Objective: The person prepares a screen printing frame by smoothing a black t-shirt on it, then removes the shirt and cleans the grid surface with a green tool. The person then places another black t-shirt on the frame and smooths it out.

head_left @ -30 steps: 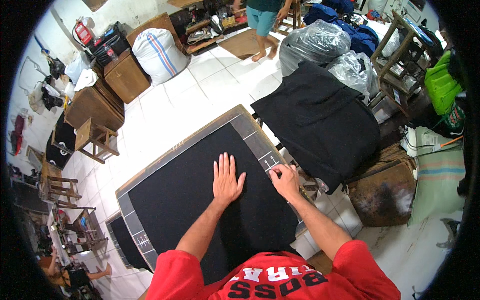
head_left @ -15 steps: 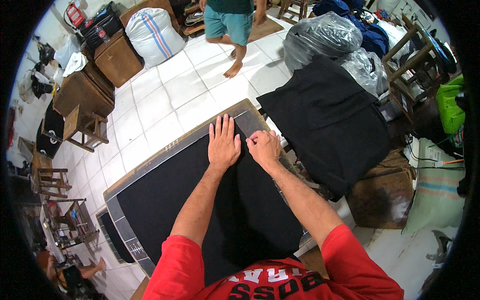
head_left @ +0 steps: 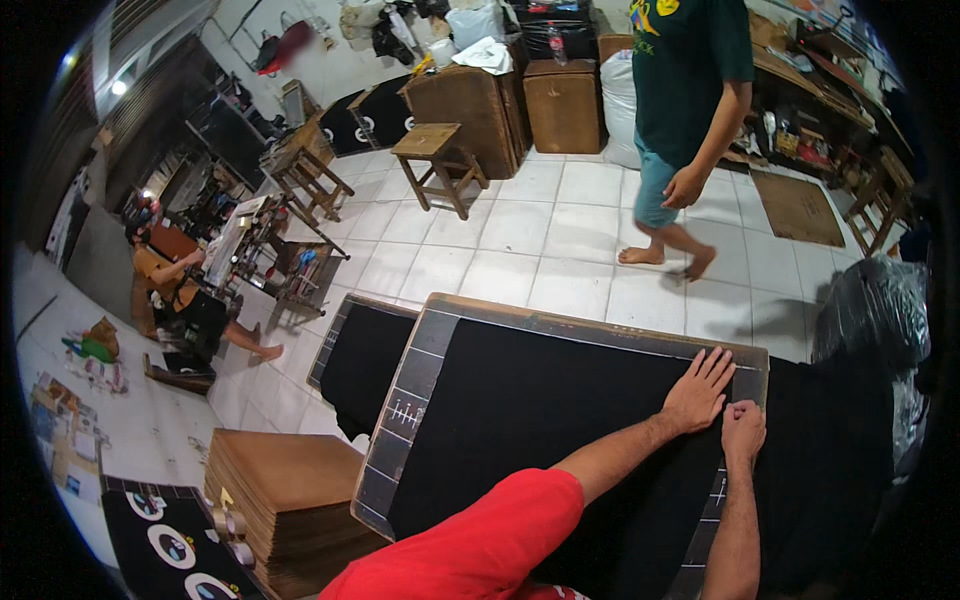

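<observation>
A black cloth (head_left: 560, 420) lies flat over a dark board (head_left: 390, 430) with white marks along its margin. My left hand (head_left: 698, 393) rests palm down near the cloth's far right corner, with its fingers stretched out. Just to its right, my right hand (head_left: 744, 430) is closed in a pinch at the cloth's right edge, over the board's bare margin. Its fingertips are partly hidden, but they meet the cloth's edge.
More black cloth (head_left: 820, 450) lies beyond the board's right side. A second board with black cloth (head_left: 370, 360) stands behind on the left. A stack of brown boards (head_left: 290, 470) is at the lower left. One person (head_left: 690, 110) walks on the tiles; another (head_left: 180, 280) sits far left.
My view has swung left, bringing the stack of boards and the seated person into fuller sight. The walking person has shifted a step. Both hands stay at the cloth's far right corner.
</observation>
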`<state>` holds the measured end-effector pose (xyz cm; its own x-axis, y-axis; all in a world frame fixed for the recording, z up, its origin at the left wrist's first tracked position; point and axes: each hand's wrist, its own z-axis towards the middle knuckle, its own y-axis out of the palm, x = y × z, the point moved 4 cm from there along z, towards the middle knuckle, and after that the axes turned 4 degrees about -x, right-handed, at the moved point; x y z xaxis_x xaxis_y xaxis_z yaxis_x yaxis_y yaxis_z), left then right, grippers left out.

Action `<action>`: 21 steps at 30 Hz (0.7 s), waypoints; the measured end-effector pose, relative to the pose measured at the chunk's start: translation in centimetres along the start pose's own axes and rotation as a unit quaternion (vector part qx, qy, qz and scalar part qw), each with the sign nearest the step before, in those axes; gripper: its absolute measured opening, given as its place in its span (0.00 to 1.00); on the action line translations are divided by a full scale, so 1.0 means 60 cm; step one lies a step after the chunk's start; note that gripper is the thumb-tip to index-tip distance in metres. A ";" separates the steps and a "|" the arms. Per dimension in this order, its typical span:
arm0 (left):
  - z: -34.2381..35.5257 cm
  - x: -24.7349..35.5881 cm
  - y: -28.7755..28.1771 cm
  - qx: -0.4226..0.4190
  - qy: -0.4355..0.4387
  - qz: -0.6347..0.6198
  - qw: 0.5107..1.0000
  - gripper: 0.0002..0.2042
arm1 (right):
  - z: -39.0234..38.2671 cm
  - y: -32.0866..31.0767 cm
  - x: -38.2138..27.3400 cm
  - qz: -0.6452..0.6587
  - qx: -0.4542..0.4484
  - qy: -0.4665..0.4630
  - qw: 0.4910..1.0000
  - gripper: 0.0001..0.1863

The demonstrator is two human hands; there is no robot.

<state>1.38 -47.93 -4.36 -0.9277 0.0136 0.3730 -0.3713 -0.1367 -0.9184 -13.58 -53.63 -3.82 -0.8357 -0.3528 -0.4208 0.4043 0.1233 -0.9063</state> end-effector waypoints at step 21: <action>-0.054 0.027 -0.016 -0.028 0.024 -0.011 0.999 0.31 | 0.032 0.039 0.097 0.107 -0.122 0.084 0.983 0.16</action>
<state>0.10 -44.55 -3.29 -0.9192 0.0628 0.3887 -0.3929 -0.0807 -0.9160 -16.77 -57.20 -8.29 -0.7995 -0.1390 -0.5843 0.4930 0.4039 -0.7706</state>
